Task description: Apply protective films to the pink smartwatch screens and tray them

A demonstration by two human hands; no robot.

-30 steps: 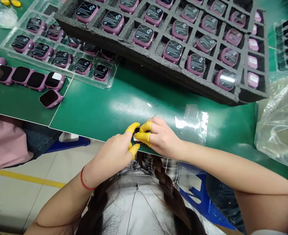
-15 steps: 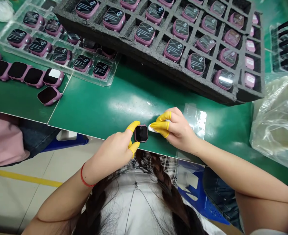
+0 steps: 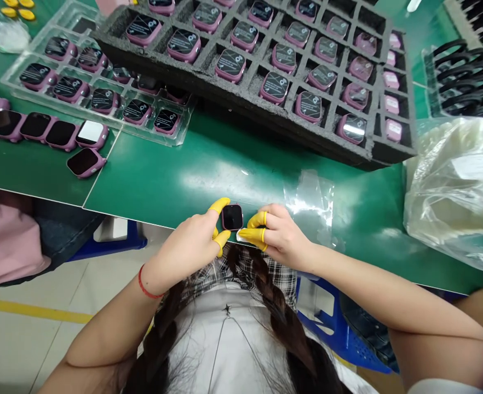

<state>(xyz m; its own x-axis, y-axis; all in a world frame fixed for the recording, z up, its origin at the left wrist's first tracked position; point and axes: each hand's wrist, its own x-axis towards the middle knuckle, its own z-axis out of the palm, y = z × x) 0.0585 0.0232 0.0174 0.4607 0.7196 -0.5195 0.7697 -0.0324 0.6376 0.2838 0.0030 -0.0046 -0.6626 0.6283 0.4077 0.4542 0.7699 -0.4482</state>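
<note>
Beside the watch [image 3: 232, 218], the left hand [image 3: 193, 241] curves, fingers [image 3: 219, 205] parted.

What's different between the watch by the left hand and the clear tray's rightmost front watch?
The first watch has a plain black face, while the tray watch shows white lines and print.
The first watch is beside the left hand, while the tray watch sits in a compartment of the clear tray.
Both have pinkish-purple cases.
</note>
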